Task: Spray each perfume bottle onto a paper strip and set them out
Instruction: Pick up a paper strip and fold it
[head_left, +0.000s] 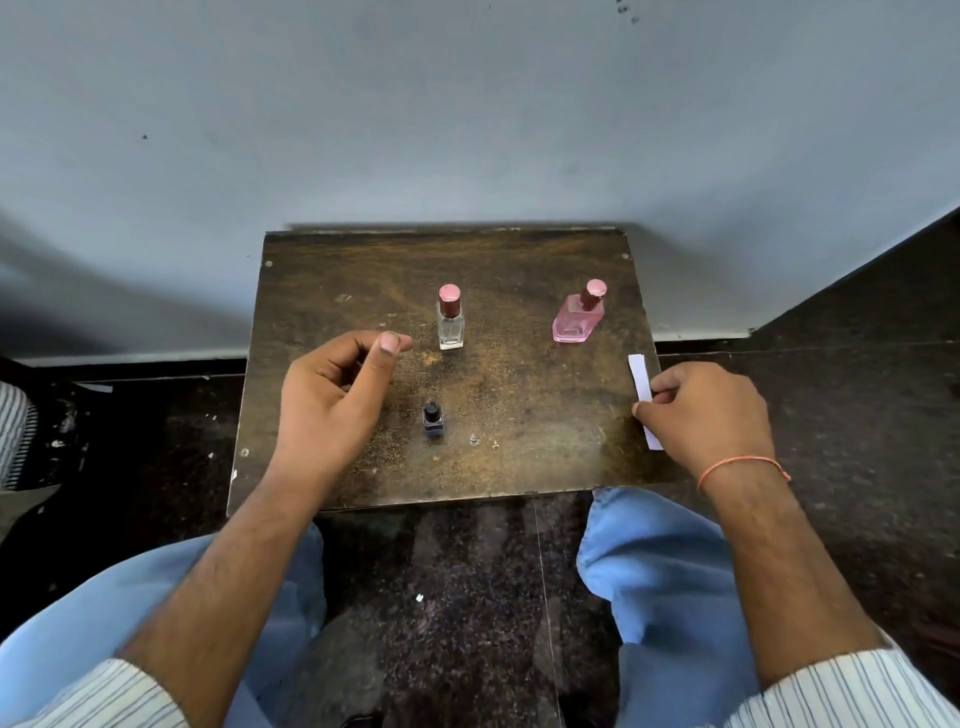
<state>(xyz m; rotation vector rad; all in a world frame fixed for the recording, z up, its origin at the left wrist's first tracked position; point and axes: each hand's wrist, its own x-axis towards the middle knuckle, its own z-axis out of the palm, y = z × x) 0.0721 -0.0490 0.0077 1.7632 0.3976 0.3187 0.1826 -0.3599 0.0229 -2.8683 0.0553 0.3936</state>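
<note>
Seen from above: left hand (332, 400) hovering half-curled and empty over a worn, scuffed dark wooden tabletop (519, 457), thumb raised toward a clear square glass perfume bottle (450, 326) with a rose metallic cap; right hand (709, 410) at the tabletop's right edge, fingers closed on a narrow white paper strip (642, 382) lying flat there; slanted pink perfume bottle (576, 319) with matching cap standing upright toward the far right; small dark bottle (432, 420) with black cap near the left hand; thin orange thread bracelet (743, 466) on the right wrist.
</note>
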